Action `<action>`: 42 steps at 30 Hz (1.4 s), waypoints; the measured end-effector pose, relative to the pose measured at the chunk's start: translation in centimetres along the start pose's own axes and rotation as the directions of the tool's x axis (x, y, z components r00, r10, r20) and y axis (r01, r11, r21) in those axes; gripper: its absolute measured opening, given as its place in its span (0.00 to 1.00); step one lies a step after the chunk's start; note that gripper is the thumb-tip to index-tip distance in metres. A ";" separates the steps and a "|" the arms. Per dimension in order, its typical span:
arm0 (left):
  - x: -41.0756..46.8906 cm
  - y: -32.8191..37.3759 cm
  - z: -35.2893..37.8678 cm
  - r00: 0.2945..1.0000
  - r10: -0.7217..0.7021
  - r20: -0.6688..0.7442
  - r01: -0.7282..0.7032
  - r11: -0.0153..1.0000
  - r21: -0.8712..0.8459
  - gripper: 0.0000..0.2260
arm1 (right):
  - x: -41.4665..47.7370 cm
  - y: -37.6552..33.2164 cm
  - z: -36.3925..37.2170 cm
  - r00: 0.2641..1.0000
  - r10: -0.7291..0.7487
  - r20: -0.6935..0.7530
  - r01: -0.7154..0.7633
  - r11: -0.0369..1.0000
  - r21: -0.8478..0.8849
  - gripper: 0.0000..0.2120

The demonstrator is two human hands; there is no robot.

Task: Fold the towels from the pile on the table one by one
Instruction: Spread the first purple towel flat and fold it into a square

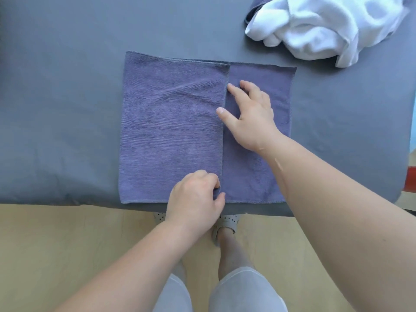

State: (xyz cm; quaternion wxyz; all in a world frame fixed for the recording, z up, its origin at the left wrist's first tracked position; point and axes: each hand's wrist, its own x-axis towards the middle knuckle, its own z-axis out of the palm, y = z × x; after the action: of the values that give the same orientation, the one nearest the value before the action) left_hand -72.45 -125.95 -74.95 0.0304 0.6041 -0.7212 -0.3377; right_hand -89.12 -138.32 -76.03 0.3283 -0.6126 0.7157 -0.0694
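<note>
A purple towel (171, 122) lies flat on the grey table (63, 91), its left part folded over onto the rest, the flap's edge running down the middle. My left hand (195, 199) pinches the near end of that flap edge at the towel's front hem. My right hand (249, 113) rests with spread fingers on the uncovered right strip, fingertips touching the flap edge. The pile (326, 25), white towels over a grey one, sits at the far right.
The table's front edge runs just below the towel; beyond it are a wooden floor (67, 244) and my legs and slippered feet. A red object (410, 179) shows at the right edge of the view.
</note>
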 end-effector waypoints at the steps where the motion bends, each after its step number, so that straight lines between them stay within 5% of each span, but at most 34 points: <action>1: 0.0 0.0 0.1 1.000 -0.013 -0.019 0.014 1.000 0.004 0.07 | 0.0 -0.3 -0.1 1.000 -0.002 0.009 0.002 1.000 -0.014 0.31; 6: 0.1 0.0 0.8 0.997 -0.048 -0.056 0.049 0.999 0.011 0.06 | 0.0 -2.0 0.1 0.996 -0.085 0.021 0.088 0.969 -0.231 0.30; 13: 0.1 -0.4 1.3 0.994 -0.006 -0.105 0.007 1.000 0.006 0.04 | 1.1 -2.8 -0.1 0.999 -0.040 0.002 0.040 0.999 -0.031 0.32; 19: -0.9 -0.8 0.2 0.981 0.117 -0.152 -0.113 0.993 0.034 0.06 | 2.0 -3.7 -0.1 0.995 -0.084 0.053 0.087 0.995 -0.056 0.25; 26: -1.2 2.7 -3.2 0.951 0.174 -0.255 -0.185 0.983 -0.017 0.04 | 0.8 -3.6 -3.8 0.973 -0.204 -0.107 0.230 0.878 0.421 0.24; 31: -0.8 7.6 -4.4 0.921 0.247 -0.302 -0.286 0.953 -0.095 0.04 | -0.7 -1.3 -8.8 0.962 -0.140 -0.232 0.251 0.788 0.562 0.21; 36: 1.0 10.8 -0.4 0.937 0.314 -0.156 -0.331 0.939 -0.095 0.04 | -1.2 3.7 -10.7 0.982 -0.007 -0.188 0.121 0.785 0.607 0.19; 42: 3.1 11.2 4.9 0.989 0.081 0.126 -0.081 0.997 -0.008 0.06 | -0.8 8.2 -7.8 0.996 0.083 0.024 -0.083 0.833 0.548 0.22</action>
State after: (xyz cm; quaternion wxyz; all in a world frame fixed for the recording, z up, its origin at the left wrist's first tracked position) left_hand -84.98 -126.07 -73.98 -0.0005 0.5518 -0.7450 -0.3748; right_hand -100.27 -137.97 -73.81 0.4922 -0.4614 0.6919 -0.2572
